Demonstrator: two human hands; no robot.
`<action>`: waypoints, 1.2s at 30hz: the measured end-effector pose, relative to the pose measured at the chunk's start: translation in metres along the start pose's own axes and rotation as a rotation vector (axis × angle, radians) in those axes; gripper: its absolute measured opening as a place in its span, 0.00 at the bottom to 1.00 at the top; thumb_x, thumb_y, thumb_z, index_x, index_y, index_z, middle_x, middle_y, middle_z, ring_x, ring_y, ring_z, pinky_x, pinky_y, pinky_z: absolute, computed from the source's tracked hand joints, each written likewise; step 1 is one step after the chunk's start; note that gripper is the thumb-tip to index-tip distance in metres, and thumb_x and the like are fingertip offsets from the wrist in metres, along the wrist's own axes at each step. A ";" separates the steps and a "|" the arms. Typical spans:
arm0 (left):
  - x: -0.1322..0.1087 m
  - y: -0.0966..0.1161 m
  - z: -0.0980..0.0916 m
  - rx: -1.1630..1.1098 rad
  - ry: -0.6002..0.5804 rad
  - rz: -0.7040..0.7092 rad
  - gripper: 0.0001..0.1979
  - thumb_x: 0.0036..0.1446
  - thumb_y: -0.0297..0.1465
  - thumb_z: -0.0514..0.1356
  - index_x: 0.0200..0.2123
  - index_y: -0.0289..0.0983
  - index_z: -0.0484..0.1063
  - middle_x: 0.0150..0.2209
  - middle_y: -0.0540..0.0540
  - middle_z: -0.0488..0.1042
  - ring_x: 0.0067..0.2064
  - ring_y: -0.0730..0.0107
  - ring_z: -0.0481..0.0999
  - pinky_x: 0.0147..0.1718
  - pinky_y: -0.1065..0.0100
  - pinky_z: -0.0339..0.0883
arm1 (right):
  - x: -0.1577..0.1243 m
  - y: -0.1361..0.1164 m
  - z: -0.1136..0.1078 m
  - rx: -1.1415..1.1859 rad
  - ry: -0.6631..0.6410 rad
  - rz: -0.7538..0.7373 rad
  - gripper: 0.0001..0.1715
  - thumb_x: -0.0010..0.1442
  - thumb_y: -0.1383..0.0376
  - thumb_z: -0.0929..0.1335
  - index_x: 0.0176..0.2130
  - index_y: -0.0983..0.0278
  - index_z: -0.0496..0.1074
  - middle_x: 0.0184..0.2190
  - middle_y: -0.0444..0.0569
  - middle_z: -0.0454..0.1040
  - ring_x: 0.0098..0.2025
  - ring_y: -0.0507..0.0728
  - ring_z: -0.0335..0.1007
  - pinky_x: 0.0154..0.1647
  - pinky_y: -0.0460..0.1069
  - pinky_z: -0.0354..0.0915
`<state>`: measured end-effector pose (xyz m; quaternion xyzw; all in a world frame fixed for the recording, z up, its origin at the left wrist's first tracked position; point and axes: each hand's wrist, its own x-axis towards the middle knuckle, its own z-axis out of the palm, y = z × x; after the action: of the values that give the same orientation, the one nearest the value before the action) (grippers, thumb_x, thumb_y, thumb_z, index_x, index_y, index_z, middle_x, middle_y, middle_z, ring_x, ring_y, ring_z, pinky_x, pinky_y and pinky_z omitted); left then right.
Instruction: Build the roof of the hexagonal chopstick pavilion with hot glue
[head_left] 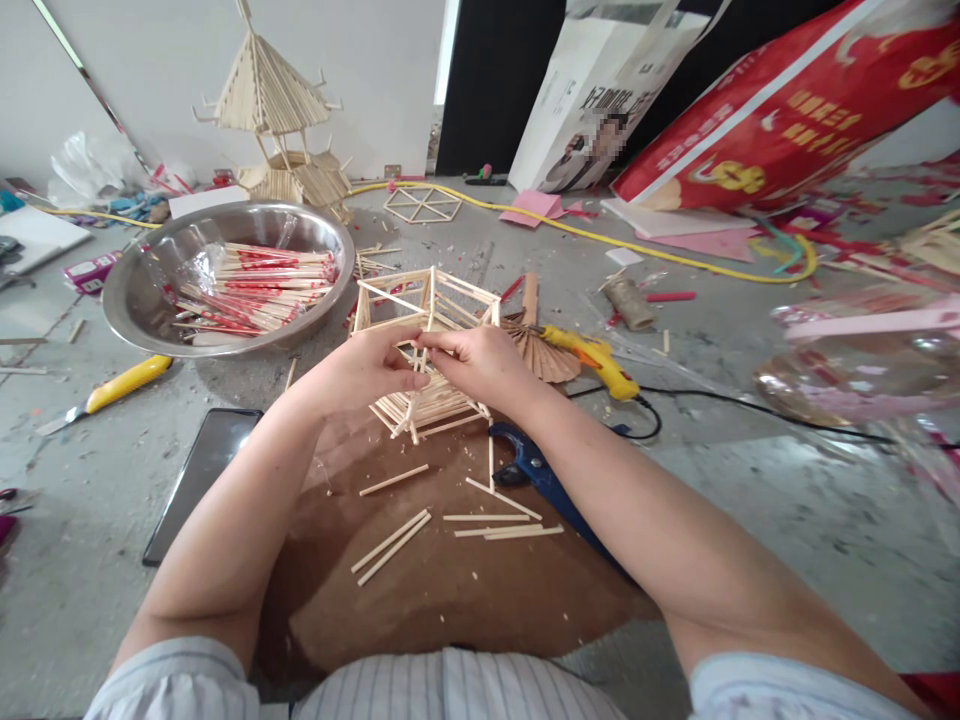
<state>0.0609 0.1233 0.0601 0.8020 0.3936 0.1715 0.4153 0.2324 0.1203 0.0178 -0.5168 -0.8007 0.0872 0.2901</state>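
A small openwork frame of thin wooden sticks (431, 290) stands in front of me on a brown board (420, 620). My left hand (360, 370) grips its near side, fingers bent around a front upright. From the other side, my right hand (484, 365) pinches the same upright, fingertips almost meeting those of the left. The fingers hide the exact spot being held. Several loose cut sticks (394, 480) lie on the board closer to me. Beside my right forearm is a blue-handled cutter (536, 470), partly covered by the arm.
At left are a steel bowl (120, 300) of packaged chopsticks (262, 290), a yellow utility knife (127, 385) and a phone (199, 480). A yellow glue gun (600, 365) with a black cord lies at right. Behind stand a stick pagoda (270, 100) and bags (795, 110).
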 end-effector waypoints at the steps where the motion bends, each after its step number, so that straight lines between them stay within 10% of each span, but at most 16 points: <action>1: 0.000 0.000 0.000 -0.004 0.008 0.004 0.20 0.50 0.30 0.57 0.48 0.33 0.65 0.27 0.50 0.70 0.26 0.78 0.67 0.25 0.76 0.59 | 0.000 0.000 0.000 -0.001 0.002 -0.003 0.17 0.55 0.67 0.63 0.43 0.59 0.75 0.34 0.46 0.78 0.33 0.54 0.74 0.33 0.46 0.63; 10: 0.004 -0.006 0.003 -0.062 0.078 0.038 0.18 0.56 0.33 0.52 0.48 0.34 0.68 0.37 0.45 0.73 0.31 0.75 0.72 0.34 0.73 0.64 | 0.000 0.002 0.001 -0.016 -0.001 -0.019 0.17 0.55 0.67 0.63 0.43 0.58 0.75 0.34 0.45 0.78 0.33 0.53 0.74 0.33 0.46 0.63; 24: 0.006 -0.012 0.003 0.021 0.470 -0.037 0.16 0.49 0.25 0.54 0.43 0.32 0.71 0.26 0.49 0.72 0.27 0.76 0.67 0.30 0.74 0.60 | 0.001 -0.001 0.000 -0.011 -0.006 0.026 0.16 0.55 0.67 0.63 0.41 0.57 0.75 0.35 0.45 0.78 0.36 0.55 0.74 0.35 0.48 0.65; 36: 0.005 -0.012 0.006 0.152 0.493 -0.034 0.13 0.51 0.28 0.52 0.36 0.32 0.73 0.19 0.52 0.62 0.22 0.78 0.57 0.23 0.74 0.52 | 0.001 -0.002 -0.001 -0.004 -0.026 0.028 0.17 0.56 0.67 0.62 0.42 0.58 0.75 0.38 0.45 0.77 0.40 0.55 0.73 0.39 0.48 0.65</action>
<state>0.0623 0.1282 0.0467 0.7582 0.5082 0.3245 0.2481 0.2308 0.1198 0.0197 -0.5275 -0.7972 0.0963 0.2774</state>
